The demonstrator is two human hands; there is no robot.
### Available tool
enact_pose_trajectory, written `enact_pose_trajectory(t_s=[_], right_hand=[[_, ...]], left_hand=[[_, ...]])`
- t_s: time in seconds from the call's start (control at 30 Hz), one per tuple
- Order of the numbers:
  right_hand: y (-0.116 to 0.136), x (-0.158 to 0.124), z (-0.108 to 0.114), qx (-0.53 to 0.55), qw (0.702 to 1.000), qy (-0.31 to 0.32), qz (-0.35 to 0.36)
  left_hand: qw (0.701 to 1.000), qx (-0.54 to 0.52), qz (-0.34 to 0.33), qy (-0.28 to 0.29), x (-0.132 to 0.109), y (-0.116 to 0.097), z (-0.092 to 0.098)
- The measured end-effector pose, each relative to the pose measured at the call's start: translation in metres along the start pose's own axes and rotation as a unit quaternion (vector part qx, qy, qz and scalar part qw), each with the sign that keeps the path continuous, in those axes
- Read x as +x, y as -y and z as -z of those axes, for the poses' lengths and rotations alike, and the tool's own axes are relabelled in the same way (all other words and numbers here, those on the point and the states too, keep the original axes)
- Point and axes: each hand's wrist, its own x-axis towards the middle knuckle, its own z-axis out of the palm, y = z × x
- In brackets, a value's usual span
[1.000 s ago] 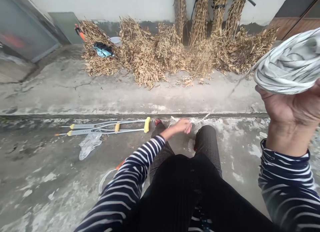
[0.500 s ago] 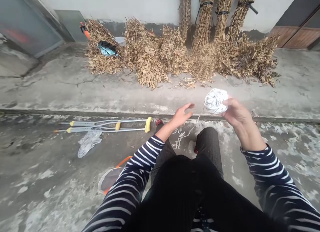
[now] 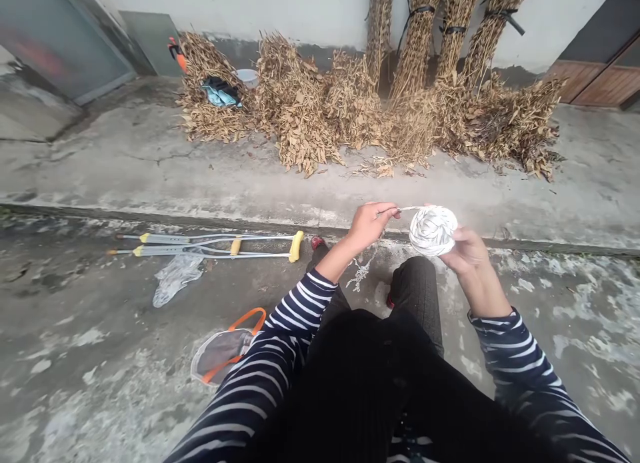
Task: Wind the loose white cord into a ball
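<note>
A round ball of white cord (image 3: 433, 230) is in my right hand (image 3: 468, 251), whose fingers wrap its right side and underside. From the top of the ball a strand runs left to my left hand (image 3: 371, 224), where thumb and fingertips pinch it. The strand is nearly level and looks taut between the two hands. Below my left hand a loose tangle of white cord (image 3: 359, 275) lies on the ground between my feet. How the tangle joins the pinched strand is partly hidden by the hand.
A pair of crutches (image 3: 220, 246) lies at the left beside a clear plastic bag (image 3: 176, 278). Nearer sits a mesh bag with orange handles (image 3: 220, 353). A low concrete step edge (image 3: 320, 228) crosses ahead. Dried plant stalks (image 3: 305, 110) line the wall, with tied bundles (image 3: 413, 36) upright.
My left hand has closed from spread fingers to a pinch on the cord's strand. My right hand has lowered slightly and turned the ball. The view has shifted a little.
</note>
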Motion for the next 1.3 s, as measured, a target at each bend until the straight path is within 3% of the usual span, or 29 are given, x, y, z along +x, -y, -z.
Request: enact_pose_trajectory(t_s=[0.13, 0.3, 0.4, 0.5, 0.7, 0.9, 0.97, 1.0, 1.13, 1.2, 1.3], right_hand=[[-0.012, -0.003, 0.003, 0.018, 1.0, 0.013, 0.003], [-0.005, -0.01, -0.005, -0.003, 0.999, 0.032, 0.013], [-0.002, -0.011, -0.007, -0.026, 0.999, 0.047, 0.004], [-0.005, -0.009, -0.003, -0.035, 0.999, 0.037, 0.014], [-0.01, -0.005, 0.001, -0.022, 0.999, -0.013, 0.035], [-0.004, -0.001, -0.004, -0.007, 0.997, -0.032, 0.064], [0.0, -0.001, -0.005, 0.001, 0.996, -0.042, 0.075], [0.002, -0.001, -0.006, 0.004, 0.995, -0.049, 0.081], [0.006, -0.004, -0.007, 0.002, 0.993, -0.072, 0.093], [0.005, -0.004, -0.007, -0.002, 0.993, -0.081, 0.088], [0.001, -0.003, -0.006, -0.008, 0.993, -0.09, 0.081]], left_hand=[[0.982, -0.128, 0.047, 0.135, 0.007, -0.002, 0.021], [0.911, -0.258, 0.094, 0.309, 0.011, 0.006, 0.037], [0.878, -0.274, 0.127, 0.372, 0.007, 0.012, 0.036], [0.863, -0.271, 0.152, 0.399, 0.0, 0.017, 0.03], [0.858, -0.307, 0.171, 0.375, -0.016, 0.031, 0.017], [0.804, -0.336, 0.212, 0.442, -0.035, 0.034, -0.002], [0.817, -0.327, 0.213, 0.424, -0.039, 0.035, -0.009], [0.84, -0.322, 0.202, 0.387, -0.04, 0.036, -0.011], [0.953, -0.24, 0.084, 0.162, -0.038, 0.03, -0.011], [0.976, -0.186, 0.038, 0.107, -0.035, 0.022, -0.01], [0.982, -0.16, 0.016, 0.095, -0.03, 0.009, -0.018]])
